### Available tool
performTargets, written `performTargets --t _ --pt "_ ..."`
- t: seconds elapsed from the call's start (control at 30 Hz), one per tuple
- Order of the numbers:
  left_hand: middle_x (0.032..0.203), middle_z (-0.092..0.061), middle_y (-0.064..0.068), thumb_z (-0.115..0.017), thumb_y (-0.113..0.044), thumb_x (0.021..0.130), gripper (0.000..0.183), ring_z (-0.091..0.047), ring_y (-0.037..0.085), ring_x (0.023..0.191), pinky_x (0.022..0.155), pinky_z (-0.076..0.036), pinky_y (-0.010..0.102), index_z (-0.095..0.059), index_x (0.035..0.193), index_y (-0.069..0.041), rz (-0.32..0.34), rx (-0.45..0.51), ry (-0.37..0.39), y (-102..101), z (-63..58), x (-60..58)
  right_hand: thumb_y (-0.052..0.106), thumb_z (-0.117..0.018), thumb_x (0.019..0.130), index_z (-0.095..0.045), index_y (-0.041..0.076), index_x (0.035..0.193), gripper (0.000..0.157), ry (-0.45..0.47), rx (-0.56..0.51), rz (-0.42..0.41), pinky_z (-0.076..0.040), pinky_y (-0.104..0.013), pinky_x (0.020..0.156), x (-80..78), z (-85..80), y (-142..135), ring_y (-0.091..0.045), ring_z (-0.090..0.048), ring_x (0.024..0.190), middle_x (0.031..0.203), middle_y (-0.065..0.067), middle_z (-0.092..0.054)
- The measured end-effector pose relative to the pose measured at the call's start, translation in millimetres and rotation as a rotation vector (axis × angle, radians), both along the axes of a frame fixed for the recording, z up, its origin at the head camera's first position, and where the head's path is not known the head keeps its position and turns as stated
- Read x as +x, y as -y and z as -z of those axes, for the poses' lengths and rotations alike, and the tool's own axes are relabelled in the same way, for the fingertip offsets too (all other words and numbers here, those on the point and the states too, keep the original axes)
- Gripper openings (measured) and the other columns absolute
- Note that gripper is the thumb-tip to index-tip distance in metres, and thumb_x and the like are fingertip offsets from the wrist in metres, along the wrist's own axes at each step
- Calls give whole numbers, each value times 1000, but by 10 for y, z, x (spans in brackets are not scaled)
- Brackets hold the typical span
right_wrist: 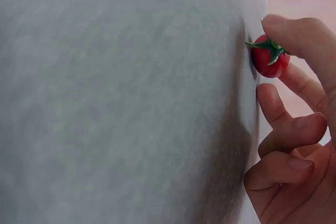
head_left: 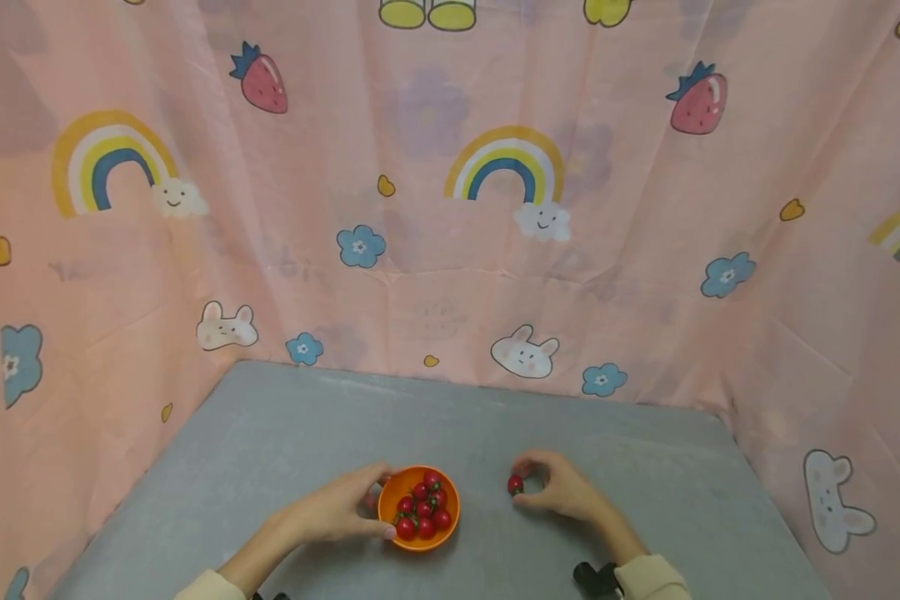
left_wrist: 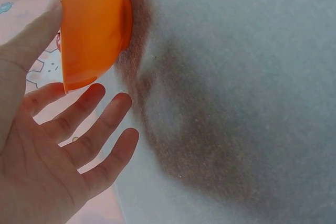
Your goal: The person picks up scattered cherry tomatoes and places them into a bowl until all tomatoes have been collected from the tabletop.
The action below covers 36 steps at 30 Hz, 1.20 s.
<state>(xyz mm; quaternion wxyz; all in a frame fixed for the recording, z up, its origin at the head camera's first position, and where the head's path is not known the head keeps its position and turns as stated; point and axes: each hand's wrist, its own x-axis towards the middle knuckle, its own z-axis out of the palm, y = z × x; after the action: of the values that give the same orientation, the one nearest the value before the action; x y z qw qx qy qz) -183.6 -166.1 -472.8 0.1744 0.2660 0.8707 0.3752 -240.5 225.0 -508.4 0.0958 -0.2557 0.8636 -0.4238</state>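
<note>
An orange bowl (head_left: 399,486) with several red cherry tomatoes (head_left: 423,509) in it stands on the grey table. My left hand (head_left: 337,507) holds it from the left side, thumb at the near rim and index finger at the far rim. From the left wrist, the bowl's outer wall (left_wrist: 93,30) shows, with the other fingers spread below it. To the right of the bowl, my right hand (head_left: 562,490) pinches a single cherry tomato (head_left: 515,482) between thumb and index finger. Its green stem (right_wrist: 274,51) faces the right wrist camera, and the tomato is close to the tabletop.
The grey table (head_left: 495,425) reaches back to a pink patterned curtain (head_left: 420,292), which also hangs along both sides. A black device (head_left: 598,580) is worn at the right wrist, by the pale sleeve (head_left: 651,577).
</note>
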Motion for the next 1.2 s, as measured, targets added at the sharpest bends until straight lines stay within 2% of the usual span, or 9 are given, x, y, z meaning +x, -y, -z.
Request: performTargets --t 0.27,0.5,0.57,0.67,0.83,1.2 --pt "135 -57 8 -81 -38 89 69 -60 13 104 92 -51 41 -50 142 -9 8 13 -13 2 -3 9 13 -86 81 -72 8 102 26 15 -5 -19 -45 -30 71 -31 -5 44 -22 -58 89 93 3 -65" --pt "136 -56 6 -81 -39 89 69 -60 16 107 93 -51 41 -49 143 -11 -2 15 9 -1 3 11 14 -85 83 -72 6 104 25 5 -23 -25 -49 -47 84 -76 -40 -35 -25 -59 95 97 1 -66" --pt "137 -56 7 -81 -38 88 69 -60 17 108 93 -51 41 -49 143 -11 -5 18 17 -3 8 9 15 -84 84 -72 6 105 25 5 -19 -16 -48 -49 85 -88 -53 -66 -24 -58 97 98 2 -66" --pt "136 -56 6 -81 -38 88 69 -60 17 107 93 -51 41 -49 144 -11 -8 20 22 -2 11 8 16 -84 85 -72 6 107 26 8 -21 -8 -49 -44 82 -95 -72 -104 -26 -59 98 100 1 -67" --pt "134 -57 6 -81 -38 88 70 -60 15 104 91 -52 40 -49 144 -11 -6 23 20 2 13 6 17 -84 86 -72 5 108 28 16 -34 -9 -47 -29 69 -73 -92 -126 -32 -58 95 100 0 -67" --pt "134 -57 6 -82 -37 88 70 -60 14 102 91 -52 41 -49 144 -12 -18 11 27 -9 -3 17 19 -84 86 -72 6 108 28 9 -35 -29 -43 -25 61 -29 -152 41 -31 -56 86 99 0 -66"
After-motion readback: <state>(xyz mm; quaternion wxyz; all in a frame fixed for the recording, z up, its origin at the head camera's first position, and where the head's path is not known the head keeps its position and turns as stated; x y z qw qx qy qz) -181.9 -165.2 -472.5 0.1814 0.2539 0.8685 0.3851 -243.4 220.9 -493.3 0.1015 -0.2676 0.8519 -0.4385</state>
